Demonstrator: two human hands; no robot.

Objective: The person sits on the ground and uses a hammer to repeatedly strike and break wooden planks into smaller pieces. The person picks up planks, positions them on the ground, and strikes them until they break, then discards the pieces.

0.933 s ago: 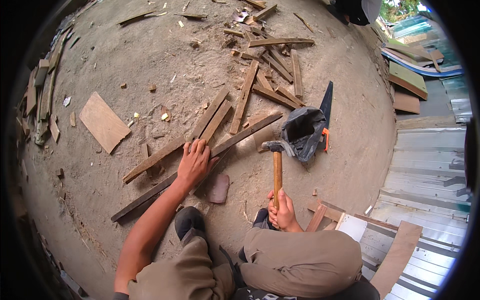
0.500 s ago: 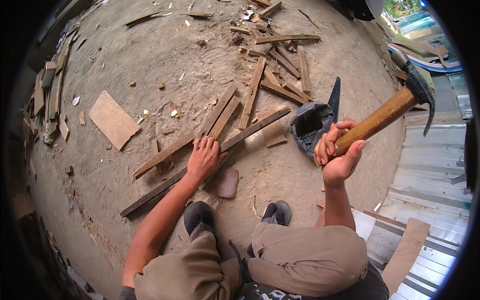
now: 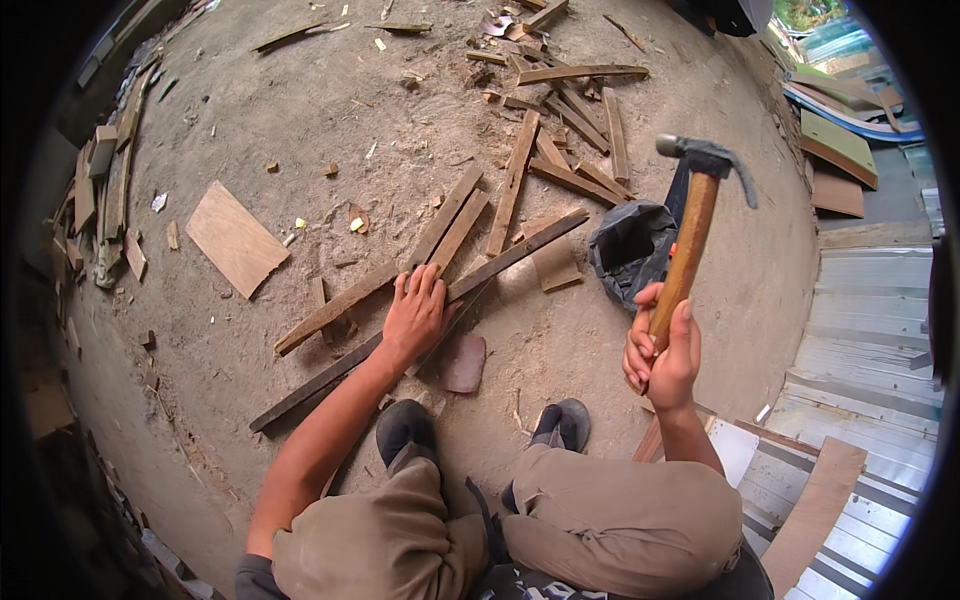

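My right hand [image 3: 665, 350] grips the wooden handle of a claw hammer [image 3: 690, 235], holding it nearly upright with its metal head at the top. My left hand [image 3: 415, 315] is closed over a long dark wooden strip [image 3: 515, 255], its thumb on the near side. The fingertips reach the spot where a second wooden strip [image 3: 335, 310] meets two shorter strips [image 3: 445, 220] slanting away. Whether a nail is between those fingertips is hidden. A flat reddish stone or brick piece [image 3: 464, 364] lies just below this hand.
A black plastic bag [image 3: 632, 245] stands open beyond the hammer, a dark blade behind it. Loose wooden strips [image 3: 580, 72] are heaped farther off. A thin board [image 3: 236, 240] lies at left; corrugated metal sheets [image 3: 870, 340] line the right. My shoes [image 3: 405, 430] are close to the strips.
The hammer has swung from tilting far right to nearly upright, its head moving left and down. My left hand stays on the wood; the whole view has shifted slightly.
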